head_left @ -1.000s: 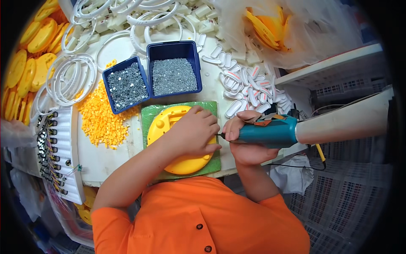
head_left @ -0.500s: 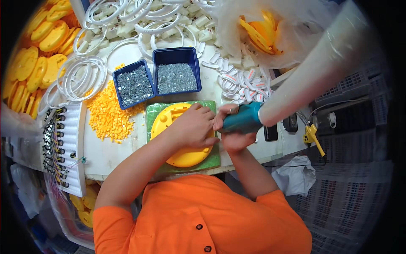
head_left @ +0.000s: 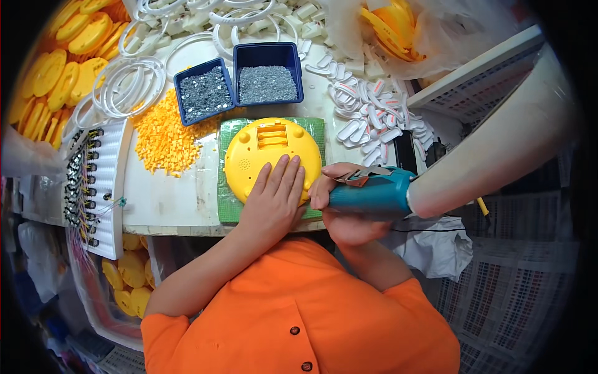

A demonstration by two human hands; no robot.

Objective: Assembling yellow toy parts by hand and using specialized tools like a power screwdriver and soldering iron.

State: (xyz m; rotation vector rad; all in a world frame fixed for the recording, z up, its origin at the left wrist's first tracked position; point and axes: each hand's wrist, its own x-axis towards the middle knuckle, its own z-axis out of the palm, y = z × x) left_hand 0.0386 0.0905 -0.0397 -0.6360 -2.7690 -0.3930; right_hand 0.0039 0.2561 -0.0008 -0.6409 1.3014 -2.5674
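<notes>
A round yellow plastic housing (head_left: 241, 156) lies on a green mat (head_left: 314, 128), its open battery compartment (head_left: 272, 136) at the far side. My left hand (head_left: 274, 196) rests flat on the housing's near part, fingers stretched out and close together, holding nothing. At the housing's right edge, my right hand (head_left: 349, 224) wraps round a teal electric screwdriver (head_left: 374, 192) with a metal lever on top. The tool lies tilted, its back end running into a wide whitish sleeve (head_left: 492, 146). Its working tip is hidden by my fingers.
Two dark blue bins (head_left: 299, 68) of small metal parts stand beyond the mat. Left lie small yellow pieces (head_left: 165, 140), white rings (head_left: 128, 87) and a white rack with wired parts (head_left: 112, 187). Small white parts (head_left: 374, 115) are piled at the right; yellow housings (head_left: 56, 75) are stacked far left.
The view has shifted, so the table appears higher. My left hand has slid toward me, baring more of the housing and its compartment. The screwdriver has come nearer to me in my right hand.
</notes>
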